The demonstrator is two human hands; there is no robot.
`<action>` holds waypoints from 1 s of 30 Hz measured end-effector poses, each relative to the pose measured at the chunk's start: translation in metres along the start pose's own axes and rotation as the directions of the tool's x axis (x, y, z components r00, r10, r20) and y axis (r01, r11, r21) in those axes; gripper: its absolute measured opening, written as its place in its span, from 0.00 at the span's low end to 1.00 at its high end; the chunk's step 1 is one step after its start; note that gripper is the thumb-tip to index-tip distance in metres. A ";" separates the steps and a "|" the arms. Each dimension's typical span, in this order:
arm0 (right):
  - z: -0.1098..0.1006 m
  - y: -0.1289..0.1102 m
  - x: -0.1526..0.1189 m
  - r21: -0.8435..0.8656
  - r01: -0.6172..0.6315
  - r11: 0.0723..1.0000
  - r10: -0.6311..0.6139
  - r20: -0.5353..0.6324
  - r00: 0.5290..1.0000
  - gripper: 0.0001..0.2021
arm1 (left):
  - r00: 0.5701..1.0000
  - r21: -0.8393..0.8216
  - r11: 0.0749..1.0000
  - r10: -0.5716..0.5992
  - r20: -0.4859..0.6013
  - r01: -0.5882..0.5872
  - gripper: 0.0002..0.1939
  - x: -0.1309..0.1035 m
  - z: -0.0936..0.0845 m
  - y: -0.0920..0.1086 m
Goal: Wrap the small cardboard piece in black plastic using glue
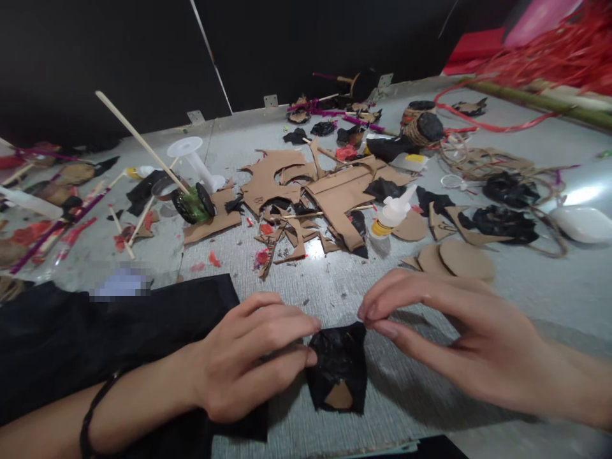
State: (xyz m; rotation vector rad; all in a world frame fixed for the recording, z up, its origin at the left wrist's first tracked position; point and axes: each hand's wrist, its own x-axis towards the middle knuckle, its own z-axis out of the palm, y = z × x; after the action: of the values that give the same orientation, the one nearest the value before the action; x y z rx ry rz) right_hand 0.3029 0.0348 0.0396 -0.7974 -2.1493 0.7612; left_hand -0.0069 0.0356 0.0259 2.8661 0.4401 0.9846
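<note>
A small piece of black cloth [336, 357] lies on the grey table, with a patch of brown cardboard [340, 395] showing at its near end. My left hand [262, 354] rests at the cloth's left edge, its fingers apart and the fingertips touching the cloth. At the upper right corner of the cloth, my right hand [444, 331] has its thumb and fingertips pinched together. Whatever is between those fingertips is too small to make out. A larger black cloth [182, 312] spreads under and beyond my left forearm.
Cardboard scraps [335, 191] lie beyond my hands. A glue bottle [393, 213] stands near cardboard discs [466, 258]. A green object with a stick [194, 204] and a white spool [203, 169] are at left. Red strands [549, 57] and twine [488, 156] lie far right.
</note>
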 end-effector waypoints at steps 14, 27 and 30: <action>0.002 0.000 0.003 0.020 -0.004 1.000 0.005 -0.010 1.000 0.04 | 0.978 -0.230 0.951 -0.208 0.012 0.205 0.14 -0.001 0.003 0.003; -0.022 0.031 -0.001 -0.930 -0.047 0.365 -0.007 -0.053 0.999 0.25 | 0.976 -0.217 0.958 -0.206 -0.073 0.186 0.14 -0.002 0.012 0.000; -0.020 0.031 -0.002 -0.976 -0.076 0.205 0.103 -0.056 0.993 0.29 | 0.973 -0.204 0.959 -0.215 -0.081 0.195 0.13 -0.002 0.016 0.000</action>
State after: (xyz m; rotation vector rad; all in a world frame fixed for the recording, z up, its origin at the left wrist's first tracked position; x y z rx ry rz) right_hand 0.3291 0.0583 0.0288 -1.5390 -2.4780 -0.8180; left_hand 0.0009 0.0348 0.0122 2.5447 0.6002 1.0745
